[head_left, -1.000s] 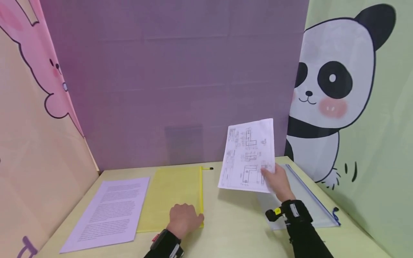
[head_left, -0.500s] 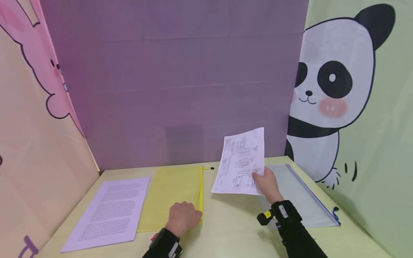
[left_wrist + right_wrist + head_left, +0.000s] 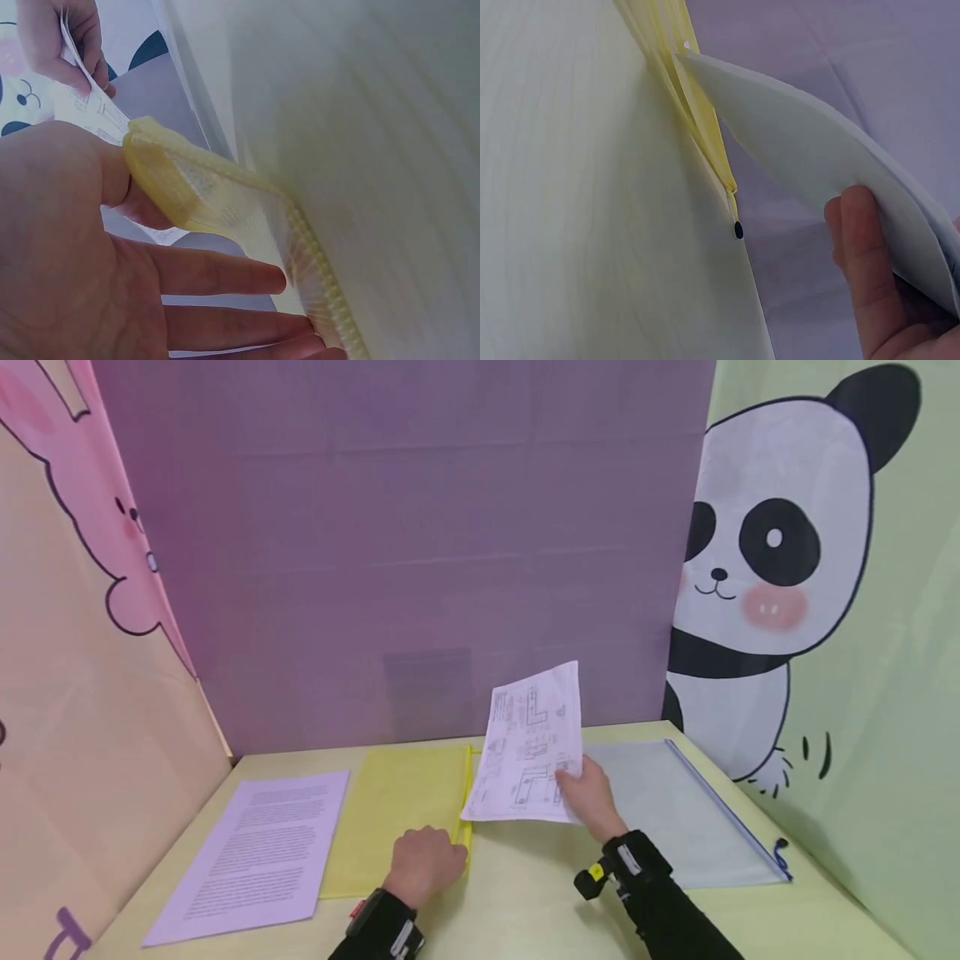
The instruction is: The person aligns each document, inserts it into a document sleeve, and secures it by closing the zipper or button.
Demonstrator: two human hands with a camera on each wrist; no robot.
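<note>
A yellow mesh zip pouch (image 3: 397, 802) lies on the table with its zip side towards the right. My left hand (image 3: 426, 867) pinches the near part of that side. In the left wrist view, the lifted yellow edge (image 3: 161, 176) is at the thumb, and several fingers extend below it. My right hand (image 3: 592, 797) grips sheets of paper (image 3: 528, 743) printed with technical drawings, tilted above the table. Seen from the right wrist, the sheets' (image 3: 802, 142) leading corner is at the parted opening of the pouch (image 3: 701, 112); whether it is inside, I cannot tell.
To the left lies a sheet of printed text (image 3: 258, 852). A pale translucent pouch (image 3: 667, 827) with a blue zip lies on the right side of the table (image 3: 517, 910). A purple backdrop (image 3: 412, 543) stands along the far edge, with printed cloths at both sides.
My right hand has carried the sheets left and slightly down, to the pouch's zip side. The left hand has shifted slightly, and the pouch's edge has lifted and parted.
</note>
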